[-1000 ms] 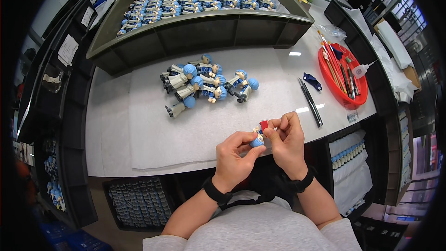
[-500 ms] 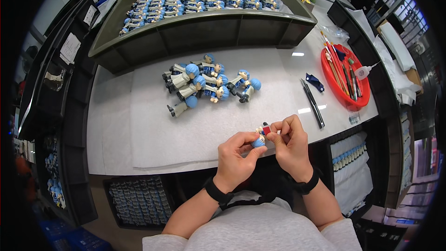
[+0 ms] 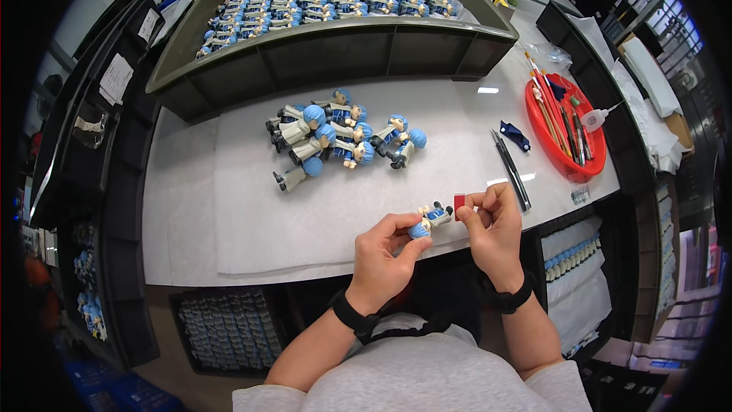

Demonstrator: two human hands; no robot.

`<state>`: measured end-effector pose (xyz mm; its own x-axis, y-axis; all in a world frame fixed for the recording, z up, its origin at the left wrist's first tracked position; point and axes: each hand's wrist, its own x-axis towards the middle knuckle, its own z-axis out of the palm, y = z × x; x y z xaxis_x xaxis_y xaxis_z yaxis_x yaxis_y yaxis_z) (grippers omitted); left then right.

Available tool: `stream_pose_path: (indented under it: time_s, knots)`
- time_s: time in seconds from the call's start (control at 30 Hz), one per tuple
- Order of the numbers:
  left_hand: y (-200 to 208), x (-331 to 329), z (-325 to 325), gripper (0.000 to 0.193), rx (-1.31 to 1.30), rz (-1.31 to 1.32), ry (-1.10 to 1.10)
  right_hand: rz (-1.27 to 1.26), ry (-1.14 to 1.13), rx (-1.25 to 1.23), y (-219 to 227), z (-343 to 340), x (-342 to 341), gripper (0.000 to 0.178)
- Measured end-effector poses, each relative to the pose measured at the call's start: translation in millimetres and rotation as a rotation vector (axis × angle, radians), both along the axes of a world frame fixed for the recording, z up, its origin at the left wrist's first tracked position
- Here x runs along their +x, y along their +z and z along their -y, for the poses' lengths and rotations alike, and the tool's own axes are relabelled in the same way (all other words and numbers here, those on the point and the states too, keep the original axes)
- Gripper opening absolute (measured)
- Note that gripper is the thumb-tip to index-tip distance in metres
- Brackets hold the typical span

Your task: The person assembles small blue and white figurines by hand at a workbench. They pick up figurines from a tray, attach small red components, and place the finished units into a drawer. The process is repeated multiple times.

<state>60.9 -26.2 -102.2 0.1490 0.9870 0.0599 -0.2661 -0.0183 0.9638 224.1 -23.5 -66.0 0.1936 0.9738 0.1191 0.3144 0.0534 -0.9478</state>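
Over the table's near edge, my left hand (image 3: 383, 261) is closed round the blue-haired head of a small figurine (image 3: 436, 216). The figurine lies sideways with its dark boots pointing right, and its body shows blue and cream. To its right, my right hand (image 3: 492, 230) pinches a small flat red piece (image 3: 460, 204), whose kind I cannot make out. A gap separates the red piece from the boots. Beyond my hands, several similar figurines (image 3: 326, 135) lie in a loose heap on a white sheet (image 3: 255, 229).
A large dark bin (image 3: 320, 52) packed with figurine rows stands at the back. Right of my hands are a black pen-like tool (image 3: 512, 172), a dark blue piece (image 3: 515, 136) and a red basin (image 3: 568, 169) of brushes. Trays of figurines (image 3: 229, 328) sit below the table edge.
My right hand has drawn the red piece off the figurine, to the right and slightly away. The figurine's body and legs now show. My left hand has barely shifted.
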Motion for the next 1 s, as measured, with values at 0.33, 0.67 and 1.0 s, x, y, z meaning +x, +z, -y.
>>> stream_pose_path:
  time_s: [0.33, 0.67, 1.0]
  knots:
    - [0.2, -4.1, -7.6, 0.032, -0.02, -0.038, -0.079, -0.32, 0.106, -0.104, 7.4, 4.7, -7.6, 0.04]
    - [1.2, -1.9, -8.2, 0.034, 0.055, -0.119, -0.048, -0.305, 0.123, -0.064, 4.5, 6.7, -9.5, 0.029]
    - [0.4, -0.7, -7.2, 0.034, 0.093, -0.126, -0.019, -0.334, 0.089, -0.121, 9.7, 10.2, -15.6, 0.028]
